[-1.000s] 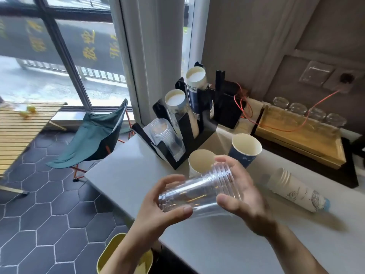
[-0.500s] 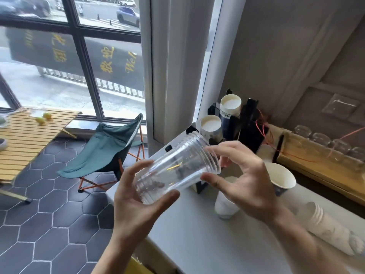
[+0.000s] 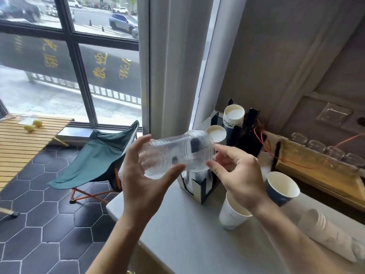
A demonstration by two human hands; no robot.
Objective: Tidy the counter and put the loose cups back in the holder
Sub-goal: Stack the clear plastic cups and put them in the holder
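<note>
A stack of clear plastic cups point(image 3: 175, 153) lies sideways in the air, rims pointing right toward the black cup holder point(image 3: 243, 139). My left hand point(image 3: 144, 175) grips the stack's base end from below. My right hand point(image 3: 239, 175) pinches the rim end with thumb and fingers. The stack hangs just above the holder's front slot, which is partly hidden behind it. Two holder slots carry stacks of paper cups point(image 3: 234, 115). On the counter point(image 3: 187, 234) stand a white paper cup point(image 3: 231, 214) and a blue paper cup point(image 3: 280, 188); a stack of white paper cups point(image 3: 327, 234) lies on its side.
A wooden tray point(image 3: 324, 175) with upturned glasses sits at the back right, red cable across it. The counter's left edge drops to a tiled floor with a green folding chair point(image 3: 94, 159) and a slatted wooden table point(image 3: 23, 143). A window frame and wall stand behind the holder.
Both hands have lifted the clear cup stack from low over the counter and carried it forward to the holder, turning its rim end up and toward the slots. My view has tilted upward.
</note>
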